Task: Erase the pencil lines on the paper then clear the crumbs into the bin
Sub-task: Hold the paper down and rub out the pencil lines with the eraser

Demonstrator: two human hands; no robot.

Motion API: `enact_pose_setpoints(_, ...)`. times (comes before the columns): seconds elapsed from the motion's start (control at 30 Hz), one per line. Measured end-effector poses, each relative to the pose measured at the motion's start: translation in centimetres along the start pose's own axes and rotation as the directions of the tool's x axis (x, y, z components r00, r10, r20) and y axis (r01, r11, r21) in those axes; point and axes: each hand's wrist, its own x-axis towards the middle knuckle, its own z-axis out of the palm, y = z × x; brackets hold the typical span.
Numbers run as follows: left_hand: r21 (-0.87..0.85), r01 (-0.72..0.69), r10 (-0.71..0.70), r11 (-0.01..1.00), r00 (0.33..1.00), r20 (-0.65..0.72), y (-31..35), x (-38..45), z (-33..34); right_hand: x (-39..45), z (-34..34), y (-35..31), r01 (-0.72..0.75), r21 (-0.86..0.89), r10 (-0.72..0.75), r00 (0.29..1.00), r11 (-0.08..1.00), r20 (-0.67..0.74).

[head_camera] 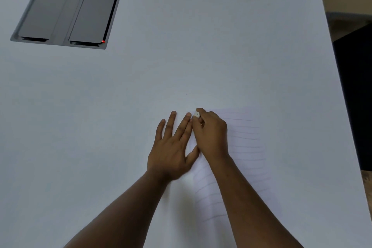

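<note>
A sheet of lined white paper [247, 147] lies on the white table, right of centre and near me. My left hand [173, 147] lies flat with fingers spread, pressing on the paper's left part. My right hand [211, 133] pinches a small white eraser [196, 115] at the paper's top left corner, right beside my left index fingertip. Pencil lines and crumbs are too faint to make out. No bin is in view.
The white table [141, 86] fills most of the view. A grey recessed panel with two lids [68, 8] and a small red light sits in the tabletop at the far left. The table's right edge [330, 46] runs along a dark floor area.
</note>
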Motion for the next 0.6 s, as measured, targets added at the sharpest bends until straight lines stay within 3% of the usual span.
enact_pose_setpoints(0.13,-0.006,0.007,-0.008,1.0,1.0,-0.006,-0.1,-0.1,0.0,0.4,0.0,0.3,0.046,-0.096,-0.051,0.998,0.994,-0.048)
enact_pose_setpoints(0.33,0.003,0.017,-0.017,1.0,1.0,-0.003,0.0,0.0,0.1,1.2,-2.1,3.2,-0.091,-0.128,0.063,0.975,0.988,-0.212)
enact_pose_setpoints(0.6,-0.001,-0.009,0.009,1.0,1.0,-0.01,0.1,0.0,0.0,-0.9,0.6,-0.1,0.033,-0.08,-0.037,0.998,0.996,-0.053)
